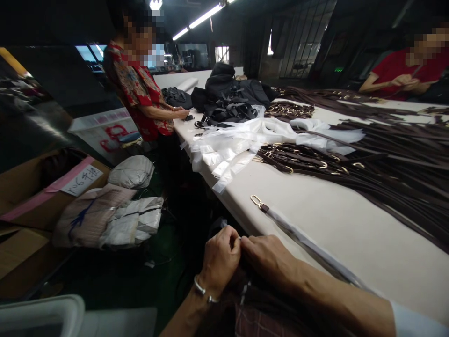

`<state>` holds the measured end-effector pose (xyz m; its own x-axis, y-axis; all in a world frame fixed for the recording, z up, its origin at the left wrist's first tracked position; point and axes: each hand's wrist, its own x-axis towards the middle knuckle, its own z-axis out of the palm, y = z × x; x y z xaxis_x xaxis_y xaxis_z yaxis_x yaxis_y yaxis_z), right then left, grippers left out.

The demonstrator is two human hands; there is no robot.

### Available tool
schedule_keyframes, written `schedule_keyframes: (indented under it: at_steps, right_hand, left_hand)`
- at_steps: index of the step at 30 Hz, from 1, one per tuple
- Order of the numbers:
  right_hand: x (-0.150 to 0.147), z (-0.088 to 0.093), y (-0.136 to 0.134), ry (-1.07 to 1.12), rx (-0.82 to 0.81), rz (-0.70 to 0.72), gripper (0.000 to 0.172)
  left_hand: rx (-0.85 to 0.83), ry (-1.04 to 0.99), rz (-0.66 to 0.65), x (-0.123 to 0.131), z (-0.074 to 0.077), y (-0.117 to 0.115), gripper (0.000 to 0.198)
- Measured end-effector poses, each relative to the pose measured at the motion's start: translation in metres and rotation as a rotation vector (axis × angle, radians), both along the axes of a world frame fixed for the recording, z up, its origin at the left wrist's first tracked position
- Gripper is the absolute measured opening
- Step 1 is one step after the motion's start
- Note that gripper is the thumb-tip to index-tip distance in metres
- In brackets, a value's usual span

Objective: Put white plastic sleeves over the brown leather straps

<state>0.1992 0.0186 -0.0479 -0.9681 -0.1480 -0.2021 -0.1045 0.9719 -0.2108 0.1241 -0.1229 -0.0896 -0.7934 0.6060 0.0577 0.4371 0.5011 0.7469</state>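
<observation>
My left hand [221,256], with a silver open bangle [199,286] at the wrist, is closed in a pinch beside the table edge. Fingertip to fingertip with it, my right hand [268,255] is closed as well. Whatever lies between the fingers is too small and hidden to name. On the table just beyond my right hand lies a dark strap [301,234], partly in a clear plastic sleeve, with a gold oval ring [256,200] at its far end. My right forearm crosses in front of its near part.
Dark brown straps with gold hardware [336,171] are heaped along the right of the white table [315,196]. Clear plastic sleeves [238,145] and black bags [228,89] lie further back. Two people [136,89] [414,70] work at the table. Cardboard boxes [31,196] and wrapped bundles [133,220] stand left.
</observation>
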Motion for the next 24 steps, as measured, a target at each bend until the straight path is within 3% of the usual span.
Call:
schedule_keyframes:
  at_steps: [4,7,9,11,13,15,17,20,24]
  right_hand:
    - [-0.001,0.007,0.002,-0.073,0.087,0.126,0.015]
    - [-0.005,-0.001,0.006,-0.053,-0.033,-0.025,0.013]
    - [-0.009,-0.009,0.009,-0.053,-0.294,-0.280,0.015]
    - [-0.013,-0.011,0.011,-0.162,-0.691,-0.530,0.022]
    - [-0.015,-0.008,0.012,-0.332,-1.085,-0.632,0.026]
    - [-0.016,-0.001,0.014,-0.431,-1.290,-0.621,0.030]
    - [-0.017,0.004,0.014,-0.442,-1.282,-0.637,0.027]
    - [-0.017,0.005,0.009,-0.406,-1.080,-0.728,0.020]
    - [-0.009,0.000,0.002,-0.151,-0.837,-0.797,0.017]
  left_hand:
    - [-0.045,-0.053,-0.079,-0.002,-0.005,0.001,0.013]
    - [-0.073,0.043,-0.092,0.001,-0.011,0.001,0.013]
    - [-0.094,0.141,-0.106,0.002,-0.013,0.000,0.013]
    - [-0.105,0.217,-0.097,0.001,-0.013,-0.004,0.015]
    - [-0.090,0.230,-0.045,-0.001,-0.012,-0.007,0.017]
    - [-0.042,0.171,-0.003,-0.005,-0.012,-0.008,0.017]
    - [0.013,0.079,0.008,-0.008,-0.014,-0.008,0.015]
    - [0.061,-0.030,-0.030,-0.009,-0.019,-0.011,0.016]
    - [-0.057,-0.078,-0.079,-0.012,-0.024,-0.010,0.023]
